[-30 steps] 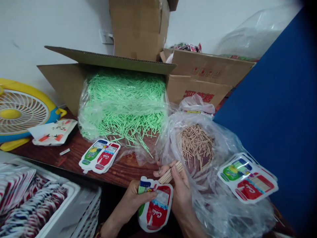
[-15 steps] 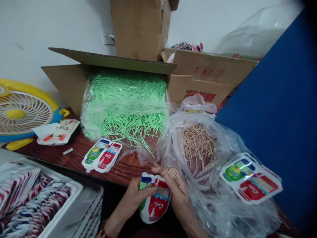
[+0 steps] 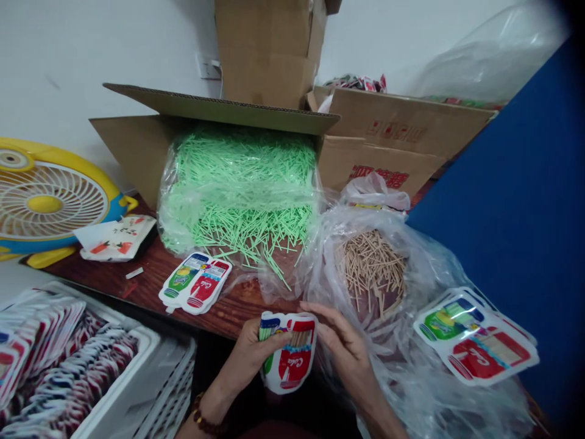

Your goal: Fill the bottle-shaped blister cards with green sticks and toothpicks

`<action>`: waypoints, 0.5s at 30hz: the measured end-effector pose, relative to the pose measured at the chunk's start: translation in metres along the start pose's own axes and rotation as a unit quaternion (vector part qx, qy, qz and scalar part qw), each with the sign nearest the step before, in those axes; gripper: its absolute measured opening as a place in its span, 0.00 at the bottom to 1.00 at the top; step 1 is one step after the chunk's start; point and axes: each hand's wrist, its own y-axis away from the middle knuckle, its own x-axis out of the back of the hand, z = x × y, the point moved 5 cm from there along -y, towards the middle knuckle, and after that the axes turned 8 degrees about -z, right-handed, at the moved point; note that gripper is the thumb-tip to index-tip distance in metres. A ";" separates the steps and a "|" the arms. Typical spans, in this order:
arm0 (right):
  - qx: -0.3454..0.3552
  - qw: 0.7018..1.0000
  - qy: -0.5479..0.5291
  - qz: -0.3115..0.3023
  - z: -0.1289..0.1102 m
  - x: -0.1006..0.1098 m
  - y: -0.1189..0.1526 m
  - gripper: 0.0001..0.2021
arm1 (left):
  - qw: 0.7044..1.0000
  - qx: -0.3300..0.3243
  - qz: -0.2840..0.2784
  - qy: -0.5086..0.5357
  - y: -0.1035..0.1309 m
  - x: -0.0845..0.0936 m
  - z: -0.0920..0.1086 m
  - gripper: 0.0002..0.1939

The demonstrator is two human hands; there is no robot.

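Observation:
My left hand (image 3: 256, 347) holds a bottle-shaped pouch (image 3: 293, 360), thumb across its front. Green sticks show in the pouch's left window and brown sticks in its right one. Beside its right edge is my right hand (image 3: 342, 341), fingers stretched and apart, with nothing seen in it. A heap of brown sticks (image 3: 375, 265) lies in a clear plastic bag to the right. Light green sticks (image 3: 247, 189) spill from a bag in an open carton. One stack of flat pouches (image 3: 195, 282) lies on the table; filled-looking pouches (image 3: 478, 335) rest on the plastic at the right.
A white crate (image 3: 114, 399) packed with pouches stands at the lower left. A yellow and blue fan (image 3: 50, 201) and a tissue pack (image 3: 119, 238) are on the left. Cardboard boxes (image 3: 384, 140) stand behind; a blue panel (image 3: 507, 225) borders the right.
My right hand has opened and moved off the pouch top; the brown sticks it pinched are no longer in its fingers. The camera view has shifted slightly.

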 end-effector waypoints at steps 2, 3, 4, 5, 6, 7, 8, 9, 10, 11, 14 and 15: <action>0.006 1.000 0.002 0.014 0.001 0.004 0.000 0.10 | 1.000 -0.008 -0.004 -0.003 -0.001 0.000 0.003 0.07; 0.013 1.000 0.011 0.014 0.001 0.006 -0.001 0.09 | 1.000 -0.010 -0.008 -0.005 -0.001 0.000 0.004 0.07; 0.015 1.000 0.015 0.015 0.001 0.007 -0.001 0.08 | 1.000 -0.011 -0.014 -0.006 -0.001 0.000 0.005 0.07; 0.012 1.000 0.011 0.021 0.001 0.008 -0.001 0.09 | 1.000 -0.011 -0.018 -0.005 -0.002 -0.001 0.006 0.06; 0.007 1.000 0.001 0.030 0.001 0.009 -0.001 0.10 | 1.000 -0.010 -0.019 -0.004 -0.002 -0.001 0.006 0.06; 0.002 0.999 -0.007 0.036 0.000 0.009 -0.001 0.11 | 1.000 -0.011 -0.018 -0.002 -0.002 -0.001 0.007 0.06; 0.002 0.999 -0.007 0.033 -0.002 0.008 -0.001 0.10 | 1.000 -0.014 -0.014 -0.001 -0.002 -0.002 0.008 0.06; 0.004 1.000 0.002 0.019 -0.004 0.006 -0.001 0.08 | 1.000 -0.018 -0.011 -0.002 -0.002 -0.002 0.009 0.06; 0.009 1.000 0.013 0.001 -0.006 0.003 -0.001 0.06 | 1.000 -0.023 -0.009 -0.003 -0.003 -0.002 0.010 0.06; 0.014 1.000 0.016 -0.011 -0.008 0.001 -0.002 0.05 | 1.000 -0.027 -0.008 -0.006 -0.004 -0.003 0.011 0.05; 0.017 0.996 -0.076 0.044 -0.008 0.005 -0.003 0.06 | 0.999 -0.040 0.004 -0.011 -0.005 -0.004 0.016 0.05; 0.016 0.990 -0.122 0.072 -0.006 0.008 -0.004 0.09 | 0.999 -0.043 0.010 -0.013 -0.006 -0.004 0.018 0.06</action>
